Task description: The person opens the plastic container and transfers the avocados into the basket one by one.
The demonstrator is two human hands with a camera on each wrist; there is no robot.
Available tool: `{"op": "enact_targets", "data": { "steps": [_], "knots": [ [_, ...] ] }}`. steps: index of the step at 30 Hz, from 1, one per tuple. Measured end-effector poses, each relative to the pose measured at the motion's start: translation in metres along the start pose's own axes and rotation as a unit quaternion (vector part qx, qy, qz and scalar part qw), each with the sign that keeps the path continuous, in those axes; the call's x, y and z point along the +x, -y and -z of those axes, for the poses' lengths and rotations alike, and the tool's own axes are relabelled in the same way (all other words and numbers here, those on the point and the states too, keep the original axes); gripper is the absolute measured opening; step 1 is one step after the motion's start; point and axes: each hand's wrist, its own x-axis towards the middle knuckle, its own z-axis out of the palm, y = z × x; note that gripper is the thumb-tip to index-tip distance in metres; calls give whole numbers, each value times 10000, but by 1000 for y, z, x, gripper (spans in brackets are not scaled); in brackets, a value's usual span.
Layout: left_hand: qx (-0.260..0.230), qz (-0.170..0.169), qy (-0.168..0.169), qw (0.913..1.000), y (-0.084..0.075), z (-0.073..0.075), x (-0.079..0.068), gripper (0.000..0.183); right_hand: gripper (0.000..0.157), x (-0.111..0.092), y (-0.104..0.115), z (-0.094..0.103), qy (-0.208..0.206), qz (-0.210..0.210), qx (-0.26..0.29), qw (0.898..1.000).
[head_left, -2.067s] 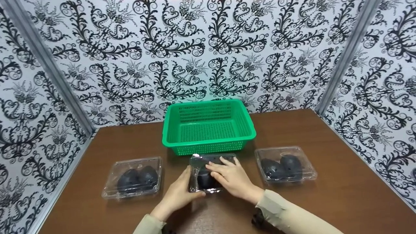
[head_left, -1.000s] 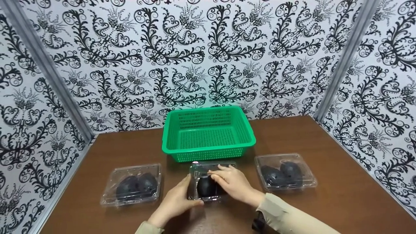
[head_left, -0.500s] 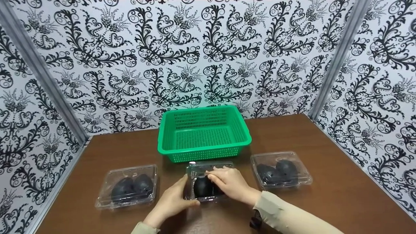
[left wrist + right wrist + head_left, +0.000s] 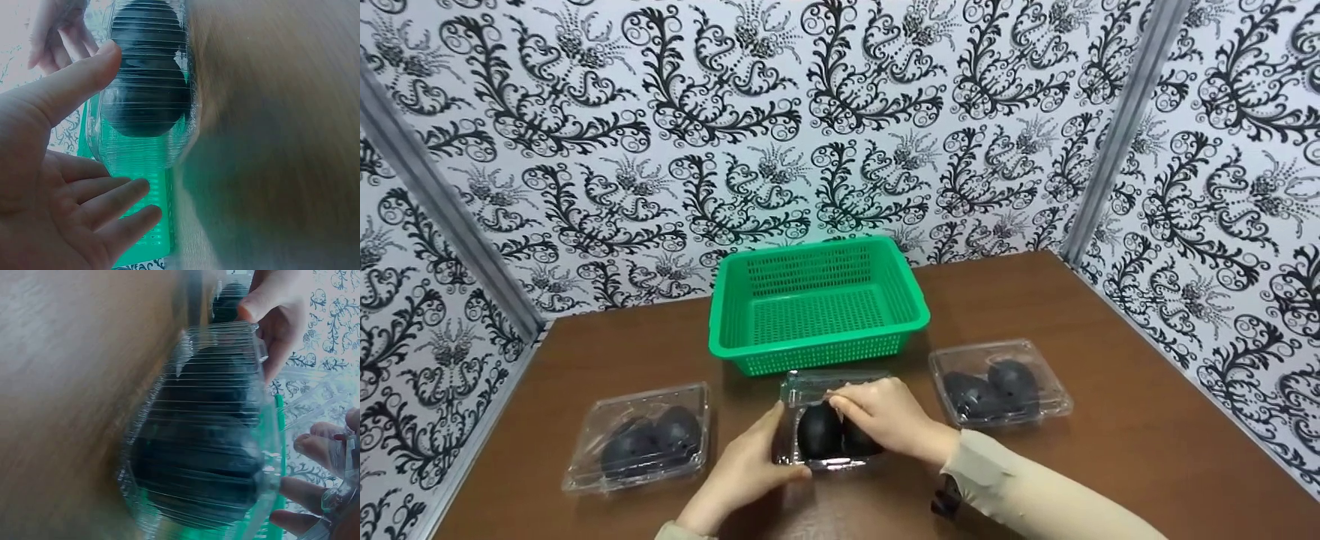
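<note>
In the middle of the table a clear plastic clamshell box [image 4: 840,463] holds two dark, smooth, egg-shaped fruits [image 4: 819,431]. My left hand [image 4: 750,457] holds its left end, thumb at the near corner and fingers along the side. Above the box, my right hand [image 4: 889,416] pinches the clear lid [image 4: 810,382], which slants up over the fruits. The right wrist view shows the lid plastic [image 4: 332,391] raised off the base, with my right fingers [image 4: 306,498] around it. Part of the right-hand fruit is hidden behind that hand.
A green slotted basket [image 4: 819,350] stands just behind the box. Closed clamshells, each with two dark fruits, lie to the left [image 4: 637,439] and right [image 4: 1001,381]. Patterned wall panels [image 4: 780,127] stand along the back and sides of the brown table [image 4: 997,480].
My right fingers, earlier spread flat on the lid, are now curled at its edge, and the lid has come up from the near side. My left hand stays at the box. The head view has shifted.
</note>
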Motion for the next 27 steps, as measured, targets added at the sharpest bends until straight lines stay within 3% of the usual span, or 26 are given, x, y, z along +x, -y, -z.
{"op": "enact_targets", "data": {
  "steps": [11,17,27],
  "knots": [
    [-38,-267,-238,9994,0,-3,1,94,38,15,4,16,1092,-181,-26,9938],
    [-43,-140,-151,9998,4,-7,2,87,46,18,2,21,1647,-224,-140,9860],
    [-146,-121,-192,9996,5,-1,-4,88,48,14,4,30,2220,276,-460,9736]
  ]
}}
